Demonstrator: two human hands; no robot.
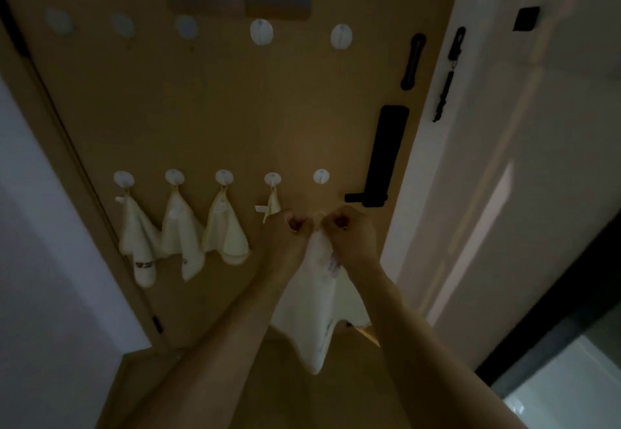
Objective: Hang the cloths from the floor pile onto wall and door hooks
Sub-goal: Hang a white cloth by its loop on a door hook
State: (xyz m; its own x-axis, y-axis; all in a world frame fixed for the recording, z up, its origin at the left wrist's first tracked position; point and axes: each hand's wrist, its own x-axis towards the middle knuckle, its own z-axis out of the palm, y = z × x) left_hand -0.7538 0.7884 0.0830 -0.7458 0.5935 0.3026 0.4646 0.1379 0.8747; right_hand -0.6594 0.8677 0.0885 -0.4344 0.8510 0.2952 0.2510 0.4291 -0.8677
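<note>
I hold a pale cream cloth [316,307] up against a brown door [201,109]. My left hand [289,230] and my right hand [349,230] pinch its top loop between them, and the cloth hangs down between my forearms. A bare white hook [321,176] is on the door just above my hands. To its left, the lower row of hooks carries cloths: one [139,240], another [183,237], a third [225,230], and a fourth [273,208] partly hidden behind my left hand.
An upper row of white hooks, such as one [261,32] and another [341,36], hangs bare. A black door handle plate [383,156] and a black latch [413,60] sit at the door's right edge. A white wall [504,160] stands to the right, wooden floor [141,388] below.
</note>
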